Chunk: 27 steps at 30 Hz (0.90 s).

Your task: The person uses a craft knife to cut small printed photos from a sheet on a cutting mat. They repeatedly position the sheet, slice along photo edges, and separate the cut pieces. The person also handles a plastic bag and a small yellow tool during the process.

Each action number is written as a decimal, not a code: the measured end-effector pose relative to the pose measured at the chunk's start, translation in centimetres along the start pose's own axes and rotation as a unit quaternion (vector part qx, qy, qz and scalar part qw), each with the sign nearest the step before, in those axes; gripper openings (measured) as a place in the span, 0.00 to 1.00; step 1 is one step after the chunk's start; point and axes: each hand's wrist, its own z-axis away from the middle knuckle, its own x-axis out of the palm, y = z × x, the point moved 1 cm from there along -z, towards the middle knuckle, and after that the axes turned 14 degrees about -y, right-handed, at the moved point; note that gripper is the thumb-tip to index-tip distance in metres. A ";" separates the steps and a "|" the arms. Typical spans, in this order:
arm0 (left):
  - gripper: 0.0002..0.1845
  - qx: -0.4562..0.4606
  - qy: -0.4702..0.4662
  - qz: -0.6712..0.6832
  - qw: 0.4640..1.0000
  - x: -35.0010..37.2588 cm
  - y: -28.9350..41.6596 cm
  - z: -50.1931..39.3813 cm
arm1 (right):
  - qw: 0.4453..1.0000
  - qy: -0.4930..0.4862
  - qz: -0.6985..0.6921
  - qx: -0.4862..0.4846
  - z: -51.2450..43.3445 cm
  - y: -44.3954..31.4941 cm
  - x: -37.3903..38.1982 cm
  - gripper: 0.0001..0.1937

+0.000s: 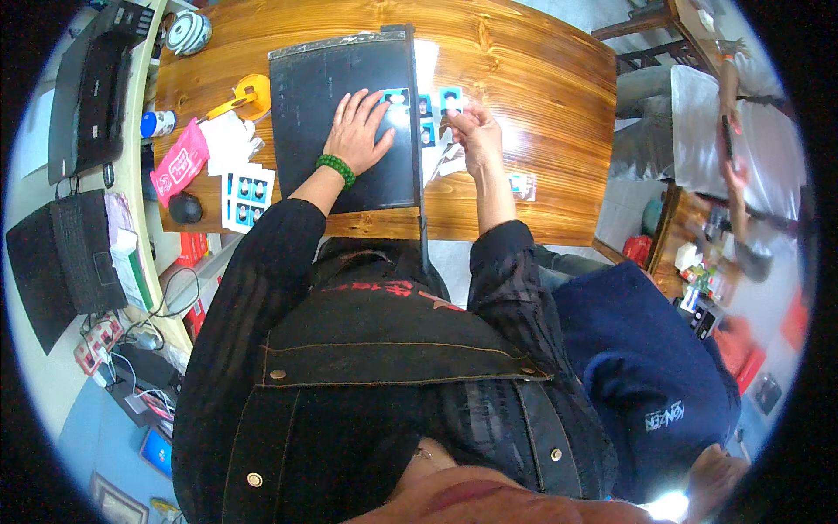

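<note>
On the wooden table point(537, 72) lies a black guillotine paper cutter point(340, 65), its long blade arm point(422, 226) running along the right edge. My left hand point(360, 128) rests on the cutter bed with fingers spread. By its fingertips, a blue-backed photo print point(396, 99) lies against the blade edge. My right hand point(476, 134) pinches a small blue-backed portrait photo point(450, 99) just right of the cutter. Between the blade and that hand are two more portrait photos point(426, 134) and white paper offcuts point(448, 160). A sheet of portrait photos point(250, 190) lies left of the cutter.
At left are orange-handled scissors point(229, 105), a pink packet point(180, 162), a black mouse point(185, 208), a blue-lidded jar point(158, 124) and a ceramic pot point(188, 33). A small clear bag point(522, 187) lies at right. Beyond the table, a person point(733, 137) holds a phone.
</note>
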 end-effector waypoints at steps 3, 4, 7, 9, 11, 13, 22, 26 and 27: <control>0.19 -0.037 -0.012 0.050 0.998 0.2 -0.3 0.3 | 0.996 -0.012 0.088 -0.005 0.7 -0.3 1.1 0.14; 0.16 -0.037 0.005 0.046 0.998 0.2 -0.3 0.4 | 0.991 -0.013 0.129 -0.027 0.7 -0.2 1.5 0.14; 0.17 -0.034 0.028 0.047 0.998 0.1 -0.1 0.6 | 0.843 0.047 0.535 0.025 1.4 1.4 2.3 0.23; 0.18 -0.016 0.031 0.034 0.999 0.1 0.0 0.6 | 0.807 0.070 0.587 0.005 2.1 3.0 2.8 0.23; 0.20 0.014 0.028 0.008 0.999 0.1 0.0 0.4 | 0.784 0.092 0.614 -0.009 2.4 4.4 2.9 0.23; 0.21 -0.006 0.003 -0.018 1.000 0.2 -0.2 0.1 | 0.805 0.097 0.585 0.010 2.0 5.5 2.4 0.21; 0.25 -0.166 0.046 -0.052 0.984 0.3 -2.1 0.8 | 0.982 0.148 0.106 -0.058 3.4 3.4 1.1 0.11; 0.22 -0.261 0.072 0.000 0.963 -2.3 -6.4 3.0 | 0.960 -0.125 0.236 -0.084 4.6 -0.1 4.2 0.13; 0.20 -0.255 0.075 -0.006 0.964 -3.0 -7.2 3.6 | 0.928 -0.190 0.319 -0.034 4.4 -0.6 5.0 0.18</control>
